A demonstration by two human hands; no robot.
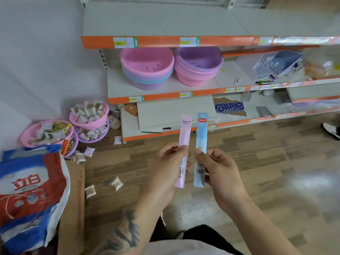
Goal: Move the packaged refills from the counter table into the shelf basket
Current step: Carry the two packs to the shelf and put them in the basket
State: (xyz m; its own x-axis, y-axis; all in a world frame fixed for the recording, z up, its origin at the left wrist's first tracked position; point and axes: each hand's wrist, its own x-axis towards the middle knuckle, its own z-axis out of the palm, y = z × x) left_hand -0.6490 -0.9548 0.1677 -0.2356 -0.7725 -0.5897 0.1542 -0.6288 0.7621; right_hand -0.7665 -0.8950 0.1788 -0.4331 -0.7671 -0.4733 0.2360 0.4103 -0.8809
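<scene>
Two packaged refills stand upright side by side above the floor, the pink refill point(184, 148) pinched in the left hand point(165, 168) and the blue refill point(201, 144) in the right hand point(219, 172), long axes pointing toward the pink shelf basket point(147, 65) ahead.

You are viewing an evenly lit, bright scene with soft, faint shadows. Note the pale glare patch on the wooden floor point(311, 183) at right. Shelf edges point(165, 42) bow from wide-angle distortion. The right-hand shelf contents point(279, 65) appear blurred.
</scene>
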